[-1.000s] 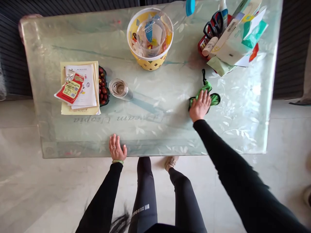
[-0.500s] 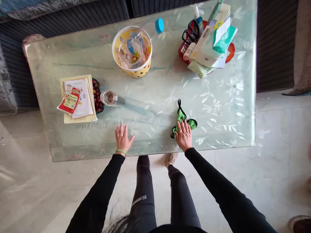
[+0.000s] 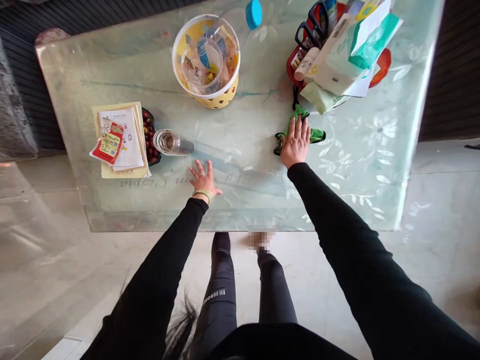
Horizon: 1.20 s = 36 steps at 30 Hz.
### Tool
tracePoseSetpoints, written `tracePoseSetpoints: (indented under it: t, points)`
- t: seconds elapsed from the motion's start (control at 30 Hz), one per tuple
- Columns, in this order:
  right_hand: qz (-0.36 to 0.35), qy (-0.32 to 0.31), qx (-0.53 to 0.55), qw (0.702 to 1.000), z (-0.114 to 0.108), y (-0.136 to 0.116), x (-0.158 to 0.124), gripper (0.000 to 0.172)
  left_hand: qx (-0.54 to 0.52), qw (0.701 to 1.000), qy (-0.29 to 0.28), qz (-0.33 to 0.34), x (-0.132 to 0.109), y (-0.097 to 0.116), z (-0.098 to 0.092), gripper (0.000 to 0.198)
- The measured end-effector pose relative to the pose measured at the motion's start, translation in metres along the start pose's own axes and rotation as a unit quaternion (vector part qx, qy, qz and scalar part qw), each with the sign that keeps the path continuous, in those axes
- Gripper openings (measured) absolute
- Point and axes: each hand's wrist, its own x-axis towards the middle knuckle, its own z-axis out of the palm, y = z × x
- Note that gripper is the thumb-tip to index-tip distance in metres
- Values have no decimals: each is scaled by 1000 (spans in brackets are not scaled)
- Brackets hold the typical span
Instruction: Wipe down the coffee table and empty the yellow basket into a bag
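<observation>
Head view: right hand (image 3: 295,142) open, palm flat on green cloth (image 3: 297,114), fingers not closed on it. Left hand (image 3: 204,182) open, empty, on glass counter (image 3: 360,190). Just beyond cloth: red caddy (image 3: 293,65) holding scissors (image 3: 309,25). Left of cloth: yellow basket (image 3: 219,100) holding clear plastic cup (image 3: 201,65); dark tray (image 3: 150,135) of red dates (image 3: 150,142).

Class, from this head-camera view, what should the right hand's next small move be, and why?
The right hand should probably slide the green cloth rightward along the glass tabletop, away from the red organizer: the cloth lies close beside that organizer, and the hand rests flat on the cloth.
</observation>
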Motion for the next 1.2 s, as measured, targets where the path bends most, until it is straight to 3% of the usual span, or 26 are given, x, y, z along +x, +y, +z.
tracePoseSetpoints:
  t: [0.07,0.23,0.3,0.37,0.53,0.6,0.67,0.83,0.9,0.93,1.03,1.2]
  points:
    - [4,-9,10,1000,-3,-5,-35,65,1,1000,-3,0,-1,1,-3,152]
    - [-35,-103,30,994,-10,-9,-184,64,0,1000,-6,-4,-4,4,-8,147]
    - [-43,-128,30,990,-11,-5,-202,63,1,1000,-6,-4,-3,4,-7,147]
    - [-46,-118,28,992,-11,-2,-177,64,1,1000,-4,-3,-1,3,-5,150]
    - [-13,-40,33,999,2,-9,-50,70,1,1000,2,0,5,-1,2,154]
    - [9,-29,35,999,5,-17,-41,70,3,1000,5,0,7,-2,4,153]
    - [34,-31,37,998,4,-30,-70,70,7,1000,7,2,8,-2,5,153]
    - [32,-101,41,993,6,-59,-225,64,18,1000,2,1,7,0,3,152]
    - [37,-123,37,991,10,-65,-262,62,18,1000,3,2,7,1,2,152]
    - [43,-129,34,990,13,-67,-267,61,18,1000,3,2,7,1,2,152]
    - [46,-122,36,991,17,-73,-232,63,17,1000,5,5,7,0,3,153]
    - [-47,-81,86,992,21,-87,-98,70,23,1000,4,5,5,-1,1,155]
